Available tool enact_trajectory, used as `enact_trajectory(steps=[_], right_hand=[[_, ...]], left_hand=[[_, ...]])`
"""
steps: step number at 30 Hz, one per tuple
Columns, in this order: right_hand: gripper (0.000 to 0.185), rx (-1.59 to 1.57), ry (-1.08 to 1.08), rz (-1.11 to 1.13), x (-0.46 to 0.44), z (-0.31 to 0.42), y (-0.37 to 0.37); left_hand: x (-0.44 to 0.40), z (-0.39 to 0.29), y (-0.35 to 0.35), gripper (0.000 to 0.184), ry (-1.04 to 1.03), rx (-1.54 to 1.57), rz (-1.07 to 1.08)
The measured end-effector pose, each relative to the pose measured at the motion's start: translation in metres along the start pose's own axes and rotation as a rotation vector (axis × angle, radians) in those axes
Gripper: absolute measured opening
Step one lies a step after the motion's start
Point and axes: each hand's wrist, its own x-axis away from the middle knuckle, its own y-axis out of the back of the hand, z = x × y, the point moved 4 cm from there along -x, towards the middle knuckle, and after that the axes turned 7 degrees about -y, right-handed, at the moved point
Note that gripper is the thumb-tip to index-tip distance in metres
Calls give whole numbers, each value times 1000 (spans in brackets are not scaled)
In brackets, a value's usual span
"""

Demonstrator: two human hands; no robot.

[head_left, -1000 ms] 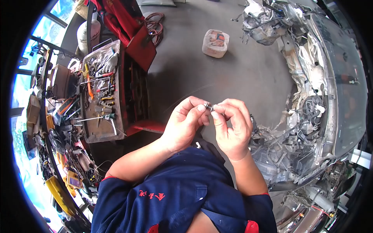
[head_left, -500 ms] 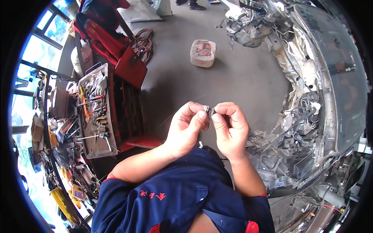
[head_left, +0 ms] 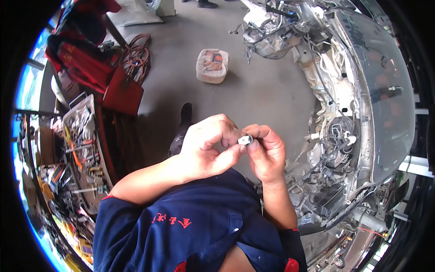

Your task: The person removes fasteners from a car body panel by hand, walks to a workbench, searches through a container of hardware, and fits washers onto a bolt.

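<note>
In front of my chest, a small silver-grey metal piece (head_left: 244,140) with a light face and a dark hole sits between my fingertips. My left hand (head_left: 206,147) is closed, with its thumb and index finger at the left side of the piece. The thumb and forefinger of my right hand (head_left: 268,154) pinch the right side, where a darker rounded part shows. The fingers hide much of the piece, so its exact kind cannot be made out.
To the right stands a stripped car body (head_left: 335,86) with exposed wiring. A tool tray (head_left: 90,158) lies on a red cabinet at the left. Ahead, a dirty white tub (head_left: 212,66) stands on the floor near a coiled hose (head_left: 137,61). Another person's shoe (head_left: 207,4) shows at the top.
The metal piece has been turned so its light face with the hole shows. My left hand has come round behind it. The view has swung right, and a dark shoe now appears beyond my left arm.
</note>
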Motion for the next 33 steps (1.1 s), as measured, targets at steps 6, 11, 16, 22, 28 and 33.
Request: enact_trajectory(steps=[6, 11, 16, 22, 28, 33], right_hand=[[14, 256, 253, -121, -142, 18, -17], [15, 596, 382, -205, -262, 38, -36], [16, 977, 439, -169, -342, 74, -50], [21, 1224, 539, 74, -405, 107, -44], [25, 1267, 640, 254, -449, 128, -20], [22, 1216, 581, 308, -467, 135, 0]], left_hand=[[-102, 86, 74, 12, 27, 115, -10], [-165, 155, 141, 10, 186, 361, -33], [-216, 206, 181, 11, 203, 421, 62], [-262, 244, 200, 11, 165, 318, 128], [-294, 257, 190, 11, 97, 185, 61], [-306, 266, 177, 14, 107, 159, 12]])
